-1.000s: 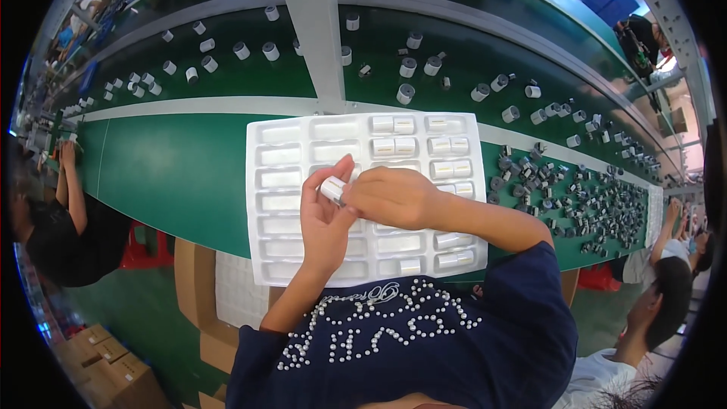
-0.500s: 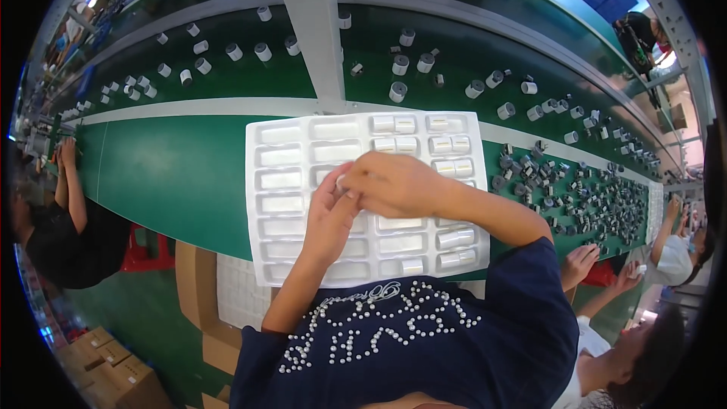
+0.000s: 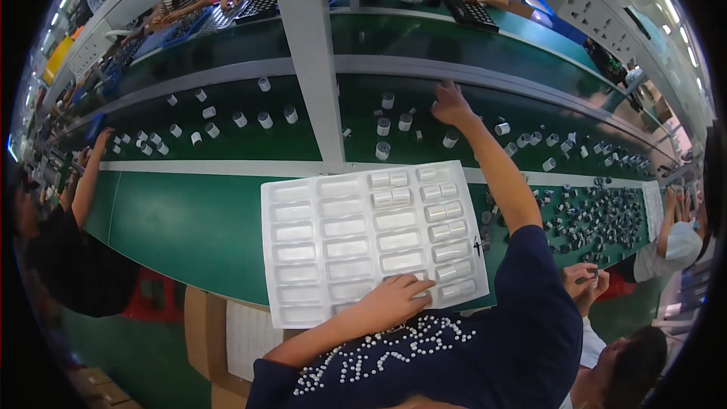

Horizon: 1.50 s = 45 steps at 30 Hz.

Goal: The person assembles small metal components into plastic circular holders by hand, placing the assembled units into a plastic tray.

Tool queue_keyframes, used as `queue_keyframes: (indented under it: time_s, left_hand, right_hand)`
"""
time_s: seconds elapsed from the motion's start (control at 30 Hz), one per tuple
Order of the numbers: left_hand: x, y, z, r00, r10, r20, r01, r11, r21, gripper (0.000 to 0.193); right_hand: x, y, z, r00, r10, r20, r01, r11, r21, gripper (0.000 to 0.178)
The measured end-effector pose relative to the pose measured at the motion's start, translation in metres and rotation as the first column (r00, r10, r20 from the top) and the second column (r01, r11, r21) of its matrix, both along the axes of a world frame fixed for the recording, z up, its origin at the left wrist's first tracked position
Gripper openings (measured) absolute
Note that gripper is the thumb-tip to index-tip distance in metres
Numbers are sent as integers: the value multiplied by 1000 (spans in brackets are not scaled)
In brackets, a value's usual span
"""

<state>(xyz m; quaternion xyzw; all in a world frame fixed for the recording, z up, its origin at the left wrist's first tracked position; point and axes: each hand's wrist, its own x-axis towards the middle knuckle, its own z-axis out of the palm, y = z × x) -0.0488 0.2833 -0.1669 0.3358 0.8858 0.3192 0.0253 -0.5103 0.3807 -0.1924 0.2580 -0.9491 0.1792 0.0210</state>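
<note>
A white moulded tray [image 3: 266, 257] with rows of long pockets lies tilted in front of me. Pairs of small white cylinders [image 3: 447, 229] fill pockets down its right column, and more cylinders [image 3: 391, 198] sit at the top of the column beside it. My left hand [image 3: 390, 300] rests on the tray's lower right part, fingers stretched out and somewhat apart over the pockets it covers. My right hand [image 3: 453, 104] reaches far forward over the green belt [image 3: 303, 140], near standing cylinders [image 3: 406, 123]; whether its fingers hold one cannot be made out.
A grey upright post [image 3: 312, 60] rises behind the tray. Many small dark and silver parts [image 3: 583, 216] lie heaped at the right. A co-worker's hands [image 3: 585, 282] are close at my right; another person's arm [image 3: 92, 174] reaches in at left. An open carton [image 3: 204, 333] stands below the table.
My hands, together over the tray before, are now apart. The right hand has gone forward over the belt; the left has moved down to the tray's lower right. The view has tipped upward.
</note>
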Motion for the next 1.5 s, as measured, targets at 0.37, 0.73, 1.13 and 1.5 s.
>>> queue_keyframes:
  time_s: [0.37, 0.73, 1.13, 1.5]
  left_hand:
    - [9, -16, 7, 979, 73, 188, -102, 983, 152, 31]
    - [0, -41, 8, 655, -190, 732, -754, -101, 649, 21]
    - [-14, -57, 16, 664, -261, 700, -687, -582, 435, 37]
    - [-16, -48, 16, 697, -133, 705, -632, -578, 516, 35]
  right_hand:
    - [7, -41, -1, 836, 549, 2, -549, 836, 0, 36]
    - [106, -21, 48, 641, 667, 380, 530, -26, -848, 22]
    - [257, -12, 74, 165, 740, 652, 567, 470, -677, 37]
    - [291, -21, 89, 619, 785, 2, -632, 500, -592, 41]
